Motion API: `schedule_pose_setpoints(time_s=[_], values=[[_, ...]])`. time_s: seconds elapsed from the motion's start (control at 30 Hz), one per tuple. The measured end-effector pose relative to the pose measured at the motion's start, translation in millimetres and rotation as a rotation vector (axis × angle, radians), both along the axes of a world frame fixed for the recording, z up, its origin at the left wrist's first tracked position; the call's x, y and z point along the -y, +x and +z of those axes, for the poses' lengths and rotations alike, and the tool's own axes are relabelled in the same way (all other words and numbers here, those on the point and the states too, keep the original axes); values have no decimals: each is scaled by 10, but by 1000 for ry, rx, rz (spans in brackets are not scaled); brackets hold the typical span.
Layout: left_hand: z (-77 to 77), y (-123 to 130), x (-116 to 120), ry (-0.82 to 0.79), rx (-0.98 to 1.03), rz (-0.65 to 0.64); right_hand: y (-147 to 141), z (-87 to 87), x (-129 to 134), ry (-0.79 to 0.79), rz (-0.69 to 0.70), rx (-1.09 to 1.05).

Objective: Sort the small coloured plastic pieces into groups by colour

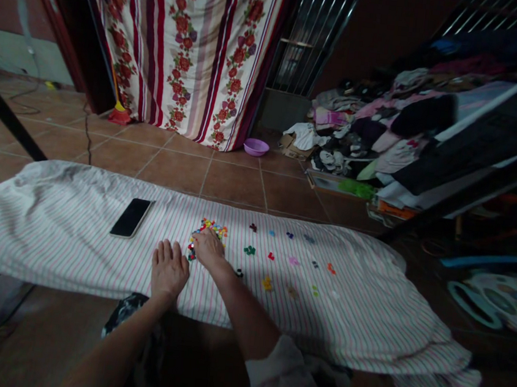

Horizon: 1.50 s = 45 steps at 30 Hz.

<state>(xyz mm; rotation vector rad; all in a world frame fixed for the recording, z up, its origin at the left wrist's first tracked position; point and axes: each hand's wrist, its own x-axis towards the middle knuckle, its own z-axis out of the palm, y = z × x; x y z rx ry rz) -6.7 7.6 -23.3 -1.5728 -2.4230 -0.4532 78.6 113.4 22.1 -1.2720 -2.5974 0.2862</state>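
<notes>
My left hand [170, 268] lies flat on the striped cloth [94, 262], fingers apart, left of a mixed pile of small coloured pieces [221, 231]. Over that pile is my right hand [208, 247], its fingers bent down and touching the pieces; whether one is held is too small to tell. To the right, small groups sorted by colour lie in rows, among them green [249, 250], red [271, 256], pink [294, 260], orange [331, 268] and yellow [267, 283]. Part of a black and white group [239, 273] shows beside my right forearm.
A dark-screened phone [131, 217] lies on the cloth at the left. Beyond the cloth are a tiled floor [232, 178], a purple basin [256, 148], a floral curtain [200, 46] and a heap of clothes [376, 126] at the right.
</notes>
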Motion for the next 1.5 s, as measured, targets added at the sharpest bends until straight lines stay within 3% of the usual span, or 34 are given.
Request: schedule_pose_setpoints(time_s=[0.23,0.6,0.93,1.13,1.33,1.5], values=[[-36,-8,-1,3,-65,4,-50,18,-3,-80,-23,33],[4,12,6,-2,-54,12,198,109,221,-133,-91,-277],[56,24,45,5,-73,-6,482,22,454,-61,-124,-411],[165,42,81,-27,-76,-24,1034,-21,559,-28,-147,-508],[194,43,94,-53,-70,-30,1834,-167,565,69,-370,-651],[214,55,103,-64,-52,-27,2459,-282,529,148,-564,-615]])
